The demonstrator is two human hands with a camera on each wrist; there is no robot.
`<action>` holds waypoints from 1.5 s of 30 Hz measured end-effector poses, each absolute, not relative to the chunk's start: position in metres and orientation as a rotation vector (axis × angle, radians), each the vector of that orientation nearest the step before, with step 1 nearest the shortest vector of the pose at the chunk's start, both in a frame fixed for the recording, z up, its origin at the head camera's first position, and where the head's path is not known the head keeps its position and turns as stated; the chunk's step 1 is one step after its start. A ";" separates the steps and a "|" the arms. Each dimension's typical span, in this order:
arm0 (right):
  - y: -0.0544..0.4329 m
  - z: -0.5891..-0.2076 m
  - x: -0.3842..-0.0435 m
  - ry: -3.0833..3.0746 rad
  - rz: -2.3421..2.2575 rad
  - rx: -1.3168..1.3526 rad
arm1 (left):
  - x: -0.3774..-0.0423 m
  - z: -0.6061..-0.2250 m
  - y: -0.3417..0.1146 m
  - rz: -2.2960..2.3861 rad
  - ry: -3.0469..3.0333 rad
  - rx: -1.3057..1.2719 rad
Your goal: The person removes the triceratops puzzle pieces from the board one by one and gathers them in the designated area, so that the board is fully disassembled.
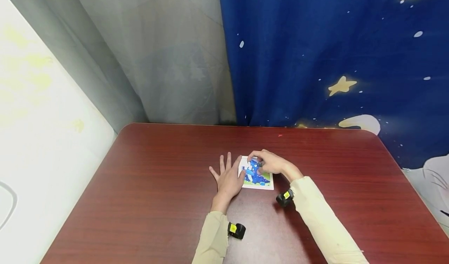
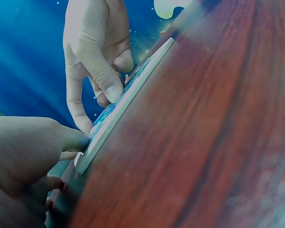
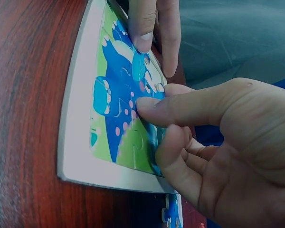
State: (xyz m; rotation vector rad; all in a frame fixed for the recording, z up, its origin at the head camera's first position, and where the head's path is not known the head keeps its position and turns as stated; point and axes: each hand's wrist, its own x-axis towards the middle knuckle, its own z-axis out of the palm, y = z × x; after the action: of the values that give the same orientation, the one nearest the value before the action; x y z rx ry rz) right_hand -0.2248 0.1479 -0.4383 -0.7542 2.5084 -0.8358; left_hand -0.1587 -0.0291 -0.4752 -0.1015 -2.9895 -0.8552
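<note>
A jigsaw puzzle (image 1: 257,178) of a blue dinosaur, in a white-bordered tray (image 3: 78,142), lies flat on the table. My left hand (image 1: 229,180) spreads its fingers at the tray's left side, its thumb (image 2: 76,139) over the border. From the right my right hand (image 1: 271,162) arches over the picture. Its thumb (image 3: 149,108) touches the puzzle's middle, while the index finger (image 2: 78,107) reaches to the upper left part. Nothing lifted shows between these fingertips. A loose blue puzzle piece (image 3: 173,211) lies beyond the tray's right border; in the head view the right hand hides it.
The reddish-brown wooden table (image 1: 158,201) extends around the tray. Behind its far edge hang a grey curtain (image 1: 175,61) and a blue curtain (image 1: 298,53) with stars. A small red mark (image 1: 280,135) lies near the far edge. A white wall (image 1: 42,112) stands at left.
</note>
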 end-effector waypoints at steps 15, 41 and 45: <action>0.147 -0.438 -0.222 2.508 -0.894 -0.693 | -0.160 -0.475 -0.028 -0.851 -3.000 -0.093; 0.139 -0.439 -0.209 2.788 -0.809 -0.919 | -0.156 -0.474 -0.028 -0.862 -2.978 -0.094; 0.139 -0.440 -0.207 2.783 -0.813 -0.915 | -0.156 -0.473 -0.029 -0.858 -2.981 -0.091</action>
State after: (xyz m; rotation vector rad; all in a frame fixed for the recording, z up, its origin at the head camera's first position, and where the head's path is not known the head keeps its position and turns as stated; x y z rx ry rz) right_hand -0.2072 0.1392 -0.4400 -0.9154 2.7830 -0.8129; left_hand -0.1560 -0.0288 -0.4730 -0.0911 -2.9811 -0.8581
